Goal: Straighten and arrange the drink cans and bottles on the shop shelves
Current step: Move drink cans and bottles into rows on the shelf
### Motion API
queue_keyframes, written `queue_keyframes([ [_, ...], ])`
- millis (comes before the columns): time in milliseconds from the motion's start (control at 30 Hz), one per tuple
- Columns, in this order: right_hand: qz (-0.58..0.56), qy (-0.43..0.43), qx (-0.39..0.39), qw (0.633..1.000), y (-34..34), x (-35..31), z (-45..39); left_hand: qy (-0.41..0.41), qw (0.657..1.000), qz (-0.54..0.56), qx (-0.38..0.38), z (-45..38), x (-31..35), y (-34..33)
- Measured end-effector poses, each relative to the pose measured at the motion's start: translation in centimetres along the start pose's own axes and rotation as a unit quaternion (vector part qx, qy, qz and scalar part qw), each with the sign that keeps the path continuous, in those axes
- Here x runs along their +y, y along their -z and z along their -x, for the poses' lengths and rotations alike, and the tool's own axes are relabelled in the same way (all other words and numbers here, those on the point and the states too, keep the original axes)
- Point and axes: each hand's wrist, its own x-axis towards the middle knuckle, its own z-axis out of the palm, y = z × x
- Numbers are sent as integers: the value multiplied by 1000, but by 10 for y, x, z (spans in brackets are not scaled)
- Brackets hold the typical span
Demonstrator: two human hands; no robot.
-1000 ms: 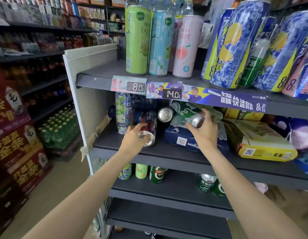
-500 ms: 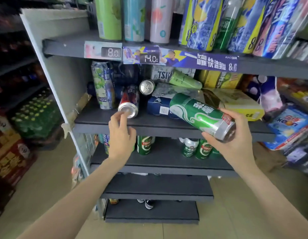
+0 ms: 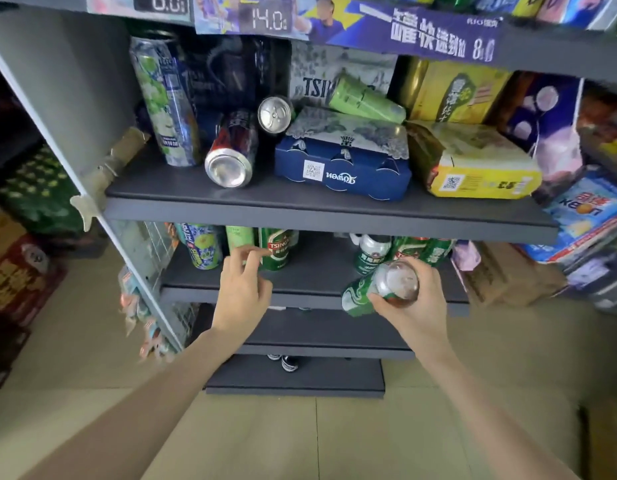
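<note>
My right hand grips a green beer can by its end, tilted, in front of the lower shelf. My left hand hovers with loose fingers just before an upright green Tsingtao can on that shelf. On the upper shelf a red and dark can lies tipped on its side, a second can lies end-on behind it, and a light green can lies across a blue six-pack.
A tall blue and green can stands at the upper shelf's left. A yellow carton lies right of the six-pack. More green cans stand at the lower shelf's right, a blue and green can at its left. Boxes are stacked right of the rack.
My right hand has carried the green can down from the upper shelf to the lower one. My left hand has left the tipped red can and dropped to the lower shelf.
</note>
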Motion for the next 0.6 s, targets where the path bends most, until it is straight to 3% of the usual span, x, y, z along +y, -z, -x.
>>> queue_keyframes([
  [133,-27,-14,6,1000,-37,18,-25,58,998,-13,10,14,-9,-9],
  [300,-39,-59,21,997,-82,31,-52,19,999,-45,-7,32,-19,-12],
  [600,-44,-116,18,992,-125,61,-98,152,988,3,5,29,-43,-38],
])
